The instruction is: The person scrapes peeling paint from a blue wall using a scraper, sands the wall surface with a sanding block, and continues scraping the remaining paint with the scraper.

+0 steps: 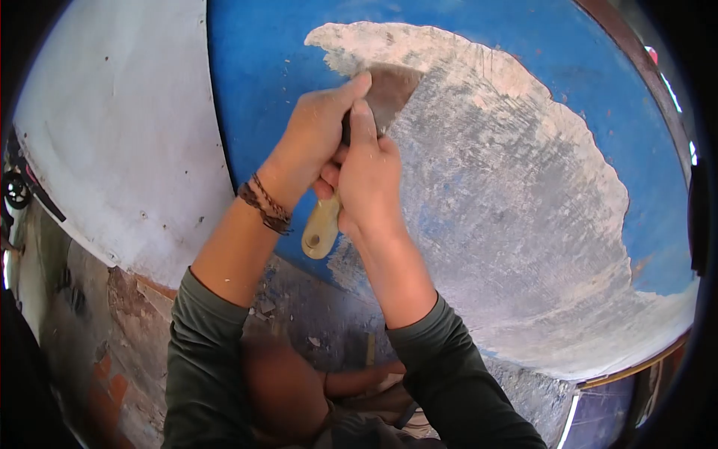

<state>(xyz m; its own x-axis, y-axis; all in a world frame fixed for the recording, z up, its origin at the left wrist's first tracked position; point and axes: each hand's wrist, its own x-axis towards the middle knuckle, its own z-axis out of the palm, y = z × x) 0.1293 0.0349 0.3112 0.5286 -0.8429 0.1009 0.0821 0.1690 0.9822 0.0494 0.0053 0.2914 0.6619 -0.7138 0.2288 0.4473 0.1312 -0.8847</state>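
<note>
Both hands grip one scraper, whose wide metal blade (393, 93) lies against the panel at the upper edge of a rough grey patch (486, 172). My left hand (318, 131), with a braided bracelet at the wrist, is wrapped round it from the left, thumb up by the blade. From the right, my right hand (370, 176) closes on it, its thumb just below the blade. The pale handle end (321, 228), with a hole in it, sticks out beneath the hands. A ragged whitish border (553, 105) separates the grey patch from blue paint (254, 97).
A whitish panel (120, 127) adjoins the blue one on the left. Below are a stained floor (134, 329) with flakes and the person's bent leg (284, 389). A brown rim (636, 52) runs along the upper right, and a dark purple surface (602, 415) shows at lower right.
</note>
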